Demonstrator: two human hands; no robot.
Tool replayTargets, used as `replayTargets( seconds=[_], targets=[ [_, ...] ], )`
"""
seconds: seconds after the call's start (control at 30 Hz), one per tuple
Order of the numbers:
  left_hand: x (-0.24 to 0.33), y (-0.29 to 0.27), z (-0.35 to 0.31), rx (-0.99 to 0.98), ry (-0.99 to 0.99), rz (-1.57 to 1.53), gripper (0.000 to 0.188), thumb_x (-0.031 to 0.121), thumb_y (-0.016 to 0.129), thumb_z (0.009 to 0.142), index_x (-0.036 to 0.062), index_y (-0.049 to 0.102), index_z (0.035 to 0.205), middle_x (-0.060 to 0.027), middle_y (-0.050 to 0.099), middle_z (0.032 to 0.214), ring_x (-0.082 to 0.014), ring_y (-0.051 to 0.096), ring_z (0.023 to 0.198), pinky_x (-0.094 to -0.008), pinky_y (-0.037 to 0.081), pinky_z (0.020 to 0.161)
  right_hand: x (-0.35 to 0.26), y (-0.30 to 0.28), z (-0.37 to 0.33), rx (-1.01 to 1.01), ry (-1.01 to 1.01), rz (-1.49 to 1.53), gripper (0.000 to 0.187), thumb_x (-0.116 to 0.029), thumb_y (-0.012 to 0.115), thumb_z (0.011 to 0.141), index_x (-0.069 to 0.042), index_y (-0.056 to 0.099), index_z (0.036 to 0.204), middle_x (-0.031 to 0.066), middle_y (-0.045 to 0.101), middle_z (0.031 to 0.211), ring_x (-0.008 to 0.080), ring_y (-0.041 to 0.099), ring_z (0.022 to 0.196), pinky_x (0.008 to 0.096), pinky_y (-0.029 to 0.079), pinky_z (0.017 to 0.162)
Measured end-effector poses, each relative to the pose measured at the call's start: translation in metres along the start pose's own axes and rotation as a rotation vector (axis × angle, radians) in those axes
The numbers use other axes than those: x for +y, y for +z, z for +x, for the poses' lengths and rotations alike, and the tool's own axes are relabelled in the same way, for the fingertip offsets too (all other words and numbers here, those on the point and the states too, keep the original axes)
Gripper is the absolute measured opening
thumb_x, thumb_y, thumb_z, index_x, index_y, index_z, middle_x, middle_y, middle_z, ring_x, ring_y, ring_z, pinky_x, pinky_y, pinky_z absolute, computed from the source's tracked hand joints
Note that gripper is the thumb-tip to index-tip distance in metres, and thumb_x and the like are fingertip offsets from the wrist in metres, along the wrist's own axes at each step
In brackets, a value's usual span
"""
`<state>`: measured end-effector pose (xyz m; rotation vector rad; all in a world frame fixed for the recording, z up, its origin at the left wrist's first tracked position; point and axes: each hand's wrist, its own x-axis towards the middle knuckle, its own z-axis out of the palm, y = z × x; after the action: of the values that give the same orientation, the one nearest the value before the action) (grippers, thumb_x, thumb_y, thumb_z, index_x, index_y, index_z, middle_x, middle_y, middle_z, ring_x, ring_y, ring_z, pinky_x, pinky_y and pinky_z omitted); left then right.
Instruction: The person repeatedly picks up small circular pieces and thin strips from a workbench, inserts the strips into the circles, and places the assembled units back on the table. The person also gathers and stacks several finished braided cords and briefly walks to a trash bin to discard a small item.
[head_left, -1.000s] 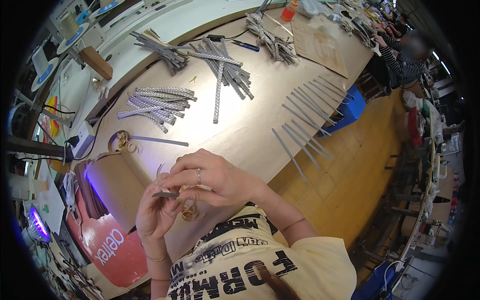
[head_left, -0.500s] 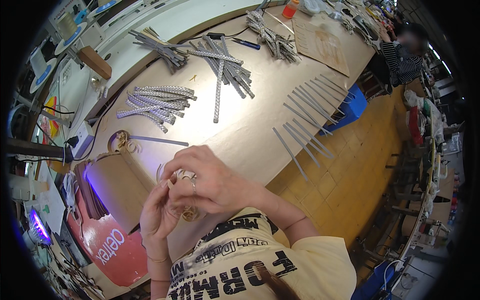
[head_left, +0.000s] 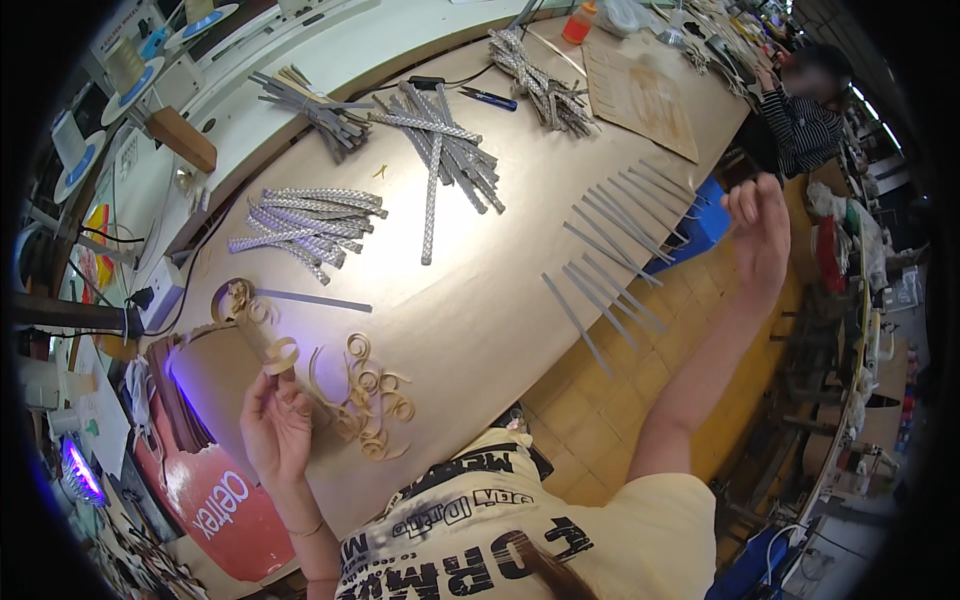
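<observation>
1 tan curled strip (head_left: 283,356) in L hand (head_left: 277,425).
Fingers clamped on it, over table's (head_left: 480,360) left end; R hand (head_left: 762,230) past right edge nr grey strips (head_left: 634,221), fingers bent, can't tell if gripping.

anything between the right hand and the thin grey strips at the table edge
Nothing visible blocks the right hand from the grey strips; the blue object shows between them but seems lower.
</observation>
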<state>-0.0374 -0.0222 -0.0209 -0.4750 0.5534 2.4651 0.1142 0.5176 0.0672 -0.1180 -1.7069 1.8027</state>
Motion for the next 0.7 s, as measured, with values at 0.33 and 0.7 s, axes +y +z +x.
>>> replayTargets(
  seconds=[0.33, 0.7],
  targets=[
    [-0.025, -0.004, -0.007, 0.051, 0.222, 0.526, 0.014, 0.023, 0.045, 0.094, 0.0088, 0.047, 0.092, -0.011, 0.056, 0.098, -0.0178, 0.057, 0.077, -0.0286, 0.044, 0.067, 0.16, -0.194, 0.123, -0.066, 0.674, -1.44, 0.041, -0.042, 0.073, 0.083, -0.004, 0.062, 0.072, 0.0051, 0.062, 0.066, 0.0162, 0.06, 0.062, 0.0322, 0.049, 0.062],
    [-0.036, -0.002, -0.01, 0.158, 0.273, 0.667, 0.015, 0.023, 0.046, 0.094, 0.0092, 0.048, 0.09, -0.0098, 0.055, 0.099, -0.0167, 0.055, 0.083, -0.028, 0.046, 0.074, 0.185, -0.185, 0.162, -0.164, 1.043, -1.609, 0.073, -0.07, 0.074, 0.067, -0.004, 0.071, 0.099, 0.0103, 0.07, 0.091, 0.0244, 0.066, 0.08, 0.0435, 0.049, 0.074]
  ],
)
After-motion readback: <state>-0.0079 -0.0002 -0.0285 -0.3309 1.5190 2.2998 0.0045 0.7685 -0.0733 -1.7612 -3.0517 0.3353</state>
